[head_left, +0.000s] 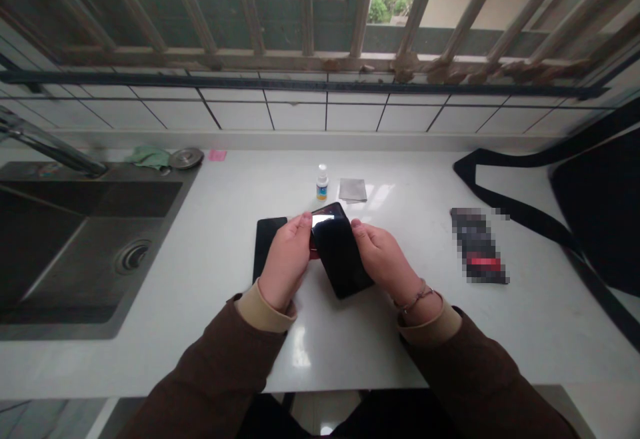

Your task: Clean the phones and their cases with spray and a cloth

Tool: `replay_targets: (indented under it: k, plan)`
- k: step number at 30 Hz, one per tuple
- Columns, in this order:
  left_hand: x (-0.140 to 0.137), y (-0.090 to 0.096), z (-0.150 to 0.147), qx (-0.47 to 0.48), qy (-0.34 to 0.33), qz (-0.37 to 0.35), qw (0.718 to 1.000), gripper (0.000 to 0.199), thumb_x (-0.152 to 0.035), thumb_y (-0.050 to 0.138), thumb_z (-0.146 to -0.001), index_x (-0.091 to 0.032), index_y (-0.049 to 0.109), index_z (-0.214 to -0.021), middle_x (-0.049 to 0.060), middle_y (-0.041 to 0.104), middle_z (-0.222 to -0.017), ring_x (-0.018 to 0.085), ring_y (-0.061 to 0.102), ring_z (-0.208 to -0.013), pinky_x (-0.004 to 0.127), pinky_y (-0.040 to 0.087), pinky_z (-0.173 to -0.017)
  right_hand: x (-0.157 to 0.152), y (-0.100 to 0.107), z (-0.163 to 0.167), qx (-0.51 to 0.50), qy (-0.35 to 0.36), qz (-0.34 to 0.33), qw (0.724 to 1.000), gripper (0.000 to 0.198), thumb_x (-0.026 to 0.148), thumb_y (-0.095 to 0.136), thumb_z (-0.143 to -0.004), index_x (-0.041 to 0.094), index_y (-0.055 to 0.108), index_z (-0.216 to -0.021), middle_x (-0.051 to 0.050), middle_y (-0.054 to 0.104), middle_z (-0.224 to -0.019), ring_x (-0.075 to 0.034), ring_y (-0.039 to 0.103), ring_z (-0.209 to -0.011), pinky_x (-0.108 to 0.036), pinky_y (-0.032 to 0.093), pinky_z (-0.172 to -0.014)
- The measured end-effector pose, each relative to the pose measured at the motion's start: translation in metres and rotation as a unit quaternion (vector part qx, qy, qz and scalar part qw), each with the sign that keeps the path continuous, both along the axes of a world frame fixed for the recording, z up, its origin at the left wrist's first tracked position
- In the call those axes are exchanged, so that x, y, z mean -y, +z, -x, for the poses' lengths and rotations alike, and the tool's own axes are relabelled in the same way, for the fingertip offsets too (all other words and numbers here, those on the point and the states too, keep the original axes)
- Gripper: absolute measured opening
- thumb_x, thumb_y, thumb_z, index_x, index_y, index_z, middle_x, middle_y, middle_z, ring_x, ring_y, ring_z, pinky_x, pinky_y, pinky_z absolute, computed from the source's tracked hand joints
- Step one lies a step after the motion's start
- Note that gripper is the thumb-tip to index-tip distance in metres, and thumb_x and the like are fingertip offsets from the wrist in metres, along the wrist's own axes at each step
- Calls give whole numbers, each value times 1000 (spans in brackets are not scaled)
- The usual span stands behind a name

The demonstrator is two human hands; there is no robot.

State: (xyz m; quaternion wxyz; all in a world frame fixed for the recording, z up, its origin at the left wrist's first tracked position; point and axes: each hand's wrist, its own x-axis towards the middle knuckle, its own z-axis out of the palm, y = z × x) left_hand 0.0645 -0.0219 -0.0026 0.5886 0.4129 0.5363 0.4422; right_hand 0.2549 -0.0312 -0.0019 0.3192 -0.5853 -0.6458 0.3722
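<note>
Between my hands is a phone (pixel 343 252), tilted over the counter, its glossy black screen up and a bright reflection near its top. My right hand (pixel 383 252) is closed on its right edge, thumb on top. My left hand (pixel 290 252) is closed at the upper left edge, thumb near the corner. A dark reddish edge (pixel 314 250) shows between my left hand and the phone; what it belongs to is mostly hidden. Under my left wrist lies a flat black rectangular item (pixel 267 242), partly covered. Just beyond stand a small white bottle (pixel 322 184) and a folded grey cloth (pixel 353 190).
A sink (pixel 107 306) is at the left, with a faucet (pixel 60 149), green cloth (pixel 150 157) and metal strainer lid (pixel 186 158) behind it. A pink slip (pixel 217 155) lies nearby. At the right are a pixelated dark item (pixel 475 246) and a black strapped bag (pixel 600 192).
</note>
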Motion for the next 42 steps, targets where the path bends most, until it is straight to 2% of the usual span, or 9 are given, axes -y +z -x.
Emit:
replay_targets:
  k: [5, 8, 10, 13, 15, 18, 25, 34, 42]
  plan:
    - [-4, 4, 5, -45, 11, -36, 998, 51, -66, 56, -105, -18, 74, -107, 7, 76, -90, 20, 71, -74, 30, 61, -64, -2, 1, 0, 2, 22, -3, 1000, 47, 51, 41, -114, 22, 71, -93, -5, 77, -88, -23, 67, -83, -31, 44, -74]
    - [-3, 8, 8, -150, 12, -129, 980, 47, -59, 56, -107, -19, 71, -127, 11, 80, -106, 25, 77, -93, 36, 66, -79, -6, -1, -6, 41, -23, -10, 999, 48, 51, 39, -114, 22, 72, -95, -6, 78, -90, -23, 68, -84, -31, 42, -74]
    - [-2, 12, 11, -279, 26, -226, 933, 44, -49, 58, -108, -18, 65, -139, 15, 77, -127, 29, 74, -117, 45, 62, -102, -10, -2, -13, 97, -61, -14, 993, 51, 51, 38, -115, 22, 70, -88, -6, 76, -84, -23, 66, -80, -31, 39, -70]
    - [2, 17, 13, -513, 44, -281, 810, 52, -39, 68, -102, -12, 60, -146, 26, 62, -150, 41, 55, -145, 62, 45, -123, -16, -5, -23, 151, -86, -8, 985, 53, 49, 37, -115, 22, 64, -78, -7, 72, -77, -22, 62, -73, -32, 33, -66]
    - [5, 18, 13, -622, 41, -226, 748, 66, -39, 74, -97, -8, 55, -152, 34, 52, -157, 51, 47, -148, 71, 47, -116, -19, -7, -26, 167, -88, -2, 982, 53, 47, 38, -115, 22, 64, -77, -8, 72, -77, -22, 61, -72, -33, 32, -65]
    - [9, 19, 13, -689, 11, -148, 710, 76, -44, 74, -96, -8, 49, -159, 38, 46, -159, 56, 46, -143, 72, 58, -96, -20, -9, -28, 200, -90, 3, 976, 51, 43, 40, -115, 22, 63, -76, -9, 73, -77, -22, 60, -71, -33, 30, -65]
    - [6, 17, 15, -713, 14, -123, 690, 64, -34, 66, -98, -18, 55, -159, 33, 52, -144, 51, 57, -122, 61, 62, -82, -20, -9, -26, 273, -77, 18, 959, 47, 37, 43, -117, 21, 67, -79, -12, 78, -83, -23, 67, -75, -34, 32, -67]
    - [1, 18, 18, -703, 3, -125, 701, 47, -28, 66, -96, -11, 64, -140, 26, 61, -121, 43, 62, -109, 56, 55, -93, -14, 1, -22, 379, -106, 37, 919, 38, 38, 48, -114, 14, 74, -102, -21, 81, -90, -33, 78, -84, -36, 37, -65]
    - [2, 12, 12, -589, 12, -288, 755, 39, -26, 70, -96, -14, 63, -133, 21, 70, -130, 38, 64, -127, 56, 50, -113, -10, 6, -26, 434, -96, 30, 895, 43, 47, 50, -114, 16, 75, -98, -21, 82, -90, -36, 79, -85, -36, 40, -65]
